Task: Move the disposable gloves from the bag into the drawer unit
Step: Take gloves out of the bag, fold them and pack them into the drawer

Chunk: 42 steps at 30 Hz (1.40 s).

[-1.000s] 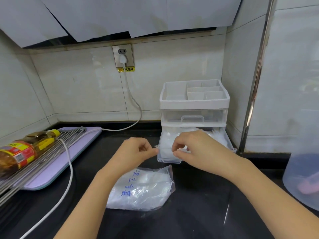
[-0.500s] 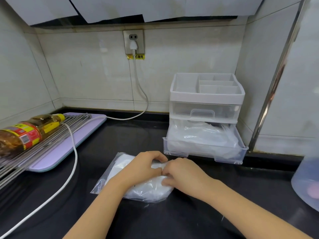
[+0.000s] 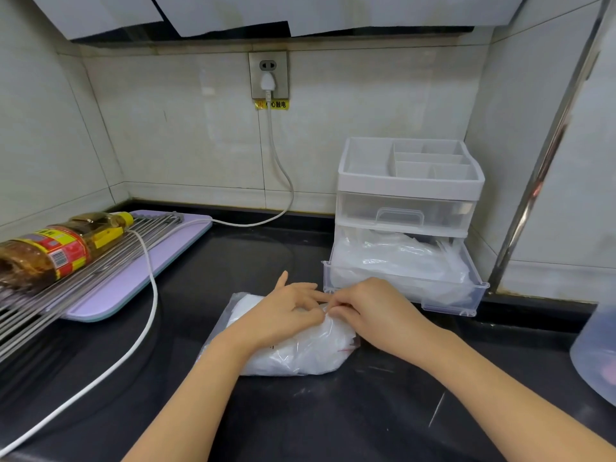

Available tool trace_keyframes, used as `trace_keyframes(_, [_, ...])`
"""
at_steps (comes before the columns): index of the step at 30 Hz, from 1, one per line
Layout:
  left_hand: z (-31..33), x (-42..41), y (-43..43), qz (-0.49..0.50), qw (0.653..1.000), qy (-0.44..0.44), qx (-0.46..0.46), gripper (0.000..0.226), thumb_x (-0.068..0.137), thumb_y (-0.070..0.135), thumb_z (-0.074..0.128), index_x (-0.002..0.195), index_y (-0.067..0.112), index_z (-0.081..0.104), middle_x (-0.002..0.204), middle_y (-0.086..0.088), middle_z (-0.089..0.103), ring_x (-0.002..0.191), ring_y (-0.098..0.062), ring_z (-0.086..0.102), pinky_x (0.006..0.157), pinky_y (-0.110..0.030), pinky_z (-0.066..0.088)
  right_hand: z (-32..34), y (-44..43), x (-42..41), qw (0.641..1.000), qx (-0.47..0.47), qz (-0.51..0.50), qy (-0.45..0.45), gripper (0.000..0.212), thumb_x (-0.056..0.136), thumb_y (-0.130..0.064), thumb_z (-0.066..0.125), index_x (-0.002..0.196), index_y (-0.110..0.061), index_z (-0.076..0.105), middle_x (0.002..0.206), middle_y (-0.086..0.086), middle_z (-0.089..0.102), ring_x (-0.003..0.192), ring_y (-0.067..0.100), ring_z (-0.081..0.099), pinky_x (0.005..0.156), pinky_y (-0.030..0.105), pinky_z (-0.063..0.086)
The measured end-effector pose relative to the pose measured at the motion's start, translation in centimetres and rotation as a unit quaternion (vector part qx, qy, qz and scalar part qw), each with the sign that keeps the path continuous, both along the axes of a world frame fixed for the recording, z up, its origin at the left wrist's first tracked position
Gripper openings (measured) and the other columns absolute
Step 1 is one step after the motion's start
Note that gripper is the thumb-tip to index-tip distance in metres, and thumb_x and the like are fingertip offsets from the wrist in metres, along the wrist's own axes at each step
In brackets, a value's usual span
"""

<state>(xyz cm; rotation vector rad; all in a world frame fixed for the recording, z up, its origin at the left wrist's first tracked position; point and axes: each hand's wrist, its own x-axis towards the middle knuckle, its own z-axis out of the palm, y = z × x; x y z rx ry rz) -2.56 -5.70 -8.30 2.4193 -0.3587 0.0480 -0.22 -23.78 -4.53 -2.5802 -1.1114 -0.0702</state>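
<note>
Bag (image 3: 238, 305) of gloves (image 3: 300, 358) lies on the counter (image 3: 333, 421) beneath both palms. Left hand (image 3: 283, 315) and right hand (image 3: 373, 311) meet fingertip to fingertip at its far edge, each apparently pinching the plastic, though the grip is partly hidden. Just beyond the fingers, the drawer unit's (image 3: 410, 186) lower drawer (image 3: 433, 295) stands open, holding more gloves.
</note>
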Motion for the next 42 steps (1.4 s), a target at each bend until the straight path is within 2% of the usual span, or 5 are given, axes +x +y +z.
trace_keyframes(13, [-0.4,0.0,0.5,0.022,0.997,0.009,0.076,0.021,0.077,0.04,0.075,0.08,0.019,0.077,0.13,0.02,0.057,0.133,0.005,0.031,0.115,-0.036,-0.02,2.9,-1.4,-0.1,0.997,0.052,-0.001,-0.064,0.014,0.092,-0.029,0.056,0.086,-0.023,0.067,0.083,-0.008,0.068,0.08,0.009,0.059,0.075,0.027,0.045])
trace_keyframes(19, [0.4,-0.5,0.1,0.035,0.999,-0.016,0.028,0.009,0.08,0.033,0.074,0.072,0.03,0.073,0.123,0.021,0.061,0.127,0.008,0.038,0.116,-0.03,-0.016,3.6,-2.9,0.6,0.997,0.066,-0.004,0.034,0.008,0.086,-0.031,0.067,0.089,-0.026,0.072,0.074,-0.021,0.061,0.071,-0.002,0.057,0.062,0.009,0.042])
trace_keyframes(24, [1.2,-0.7,-0.1,0.081,0.991,-0.049,-0.093,0.007,0.073,0.026,0.081,0.072,0.021,0.076,0.095,0.017,0.072,0.101,0.007,0.06,0.116,-0.025,0.012,2.3,-2.0,0.9,0.997,0.029,0.022,0.061,0.026,0.084,-0.031,0.07,0.11,-0.029,0.069,0.1,-0.013,0.068,0.071,-0.006,0.055,0.067,0.007,0.043])
trace_keyframes(27, [1.7,-1.1,-0.1,0.076,0.984,-0.011,-0.158,0.005,0.08,0.019,0.075,0.076,0.017,0.078,0.089,0.011,0.074,0.086,0.0,0.067,0.085,-0.015,0.045,1.5,-1.3,0.9,0.997,0.032,0.029,0.064,0.036,0.085,-0.029,0.069,0.121,-0.03,0.064,0.11,-0.012,0.067,0.069,-0.01,0.052,0.071,0.005,0.042])
trace_keyframes(42, [2.3,-1.3,0.1,0.102,0.974,-0.001,-0.204,0.006,0.086,0.014,0.069,0.082,0.012,0.073,0.083,-0.004,0.073,0.076,-0.017,0.067,0.073,-0.024,0.052,-0.9,-0.1,0.7,0.976,0.134,-0.004,0.174,0.014,0.095,-0.032,0.055,0.099,-0.027,0.066,0.073,-0.009,0.064,0.064,0.006,0.066,0.07,0.025,0.057])
